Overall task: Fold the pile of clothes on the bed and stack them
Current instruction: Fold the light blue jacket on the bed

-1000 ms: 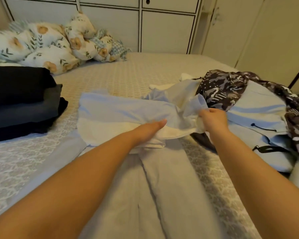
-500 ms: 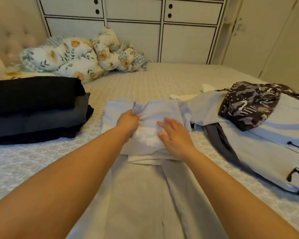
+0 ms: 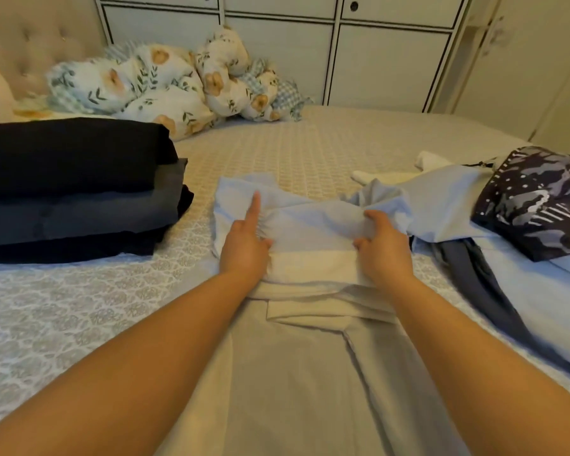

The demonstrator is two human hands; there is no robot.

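Nearest us, both our forearms reach forward over the grey trousers (image 3: 297, 373), which lie flat on the bed (image 3: 310, 149) with their long axis running from us toward the far wall, waistband at the far end. Our left hand (image 3: 244, 248) rests on the light blue garment (image 3: 310, 225), index finger stretched straight forward and pressing the cloth, the other fingers curled loosely beside it. Our right hand (image 3: 384, 251) has its fingers bent and clenched on a fold of the same blue garment near its right edge. The garment lies crosswise over the trousers' far end, its long side running left to right.

Half a second ago the left hand pinched the cloth and the right lay flat on it; now the roles have swapped, and the hands sit wider apart.

Farther left sits the stack of dark folded clothes (image 3: 73, 185); to the right, the unfolded pile (image 3: 524, 232). Beyond, floral pillows (image 3: 152, 83) lie near the cabinets (image 3: 310, 44).
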